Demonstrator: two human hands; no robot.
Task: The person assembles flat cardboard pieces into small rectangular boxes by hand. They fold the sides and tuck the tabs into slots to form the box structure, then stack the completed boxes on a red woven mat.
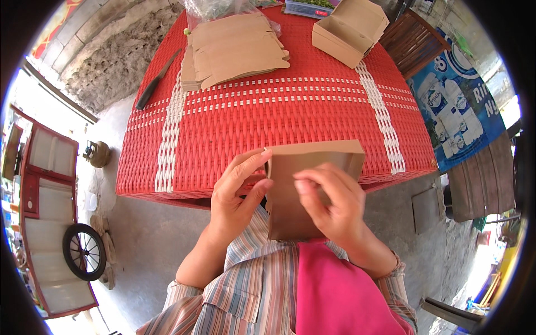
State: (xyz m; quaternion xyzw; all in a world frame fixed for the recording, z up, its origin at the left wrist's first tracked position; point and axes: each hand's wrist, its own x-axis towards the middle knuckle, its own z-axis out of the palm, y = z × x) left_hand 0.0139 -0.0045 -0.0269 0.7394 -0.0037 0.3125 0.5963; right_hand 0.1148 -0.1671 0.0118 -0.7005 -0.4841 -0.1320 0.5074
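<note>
A brown cardboard box (290, 209), partly folded, with raised walls and an open top, is tilted up against the near edge of the red woven table (279, 120). At its left wall, my left hand (234, 184) grips the box, with fingertips at the far left corner and the thumb by the wall's edge. Over the box's inside hovers my right hand (335, 201), slightly blurred, its fingers curled and the thumb close to the forefinger. Nothing shows between those fingertips.
Flat cardboard box blanks (234, 47) lie stacked at the far left of the table. A dark-handled knife (156, 82) rests near the left edge. Folded open boxes (352, 30) sit at far right, near a plastic tub of greens (310, 8). A wooden chair (413, 42) stands beyond.
</note>
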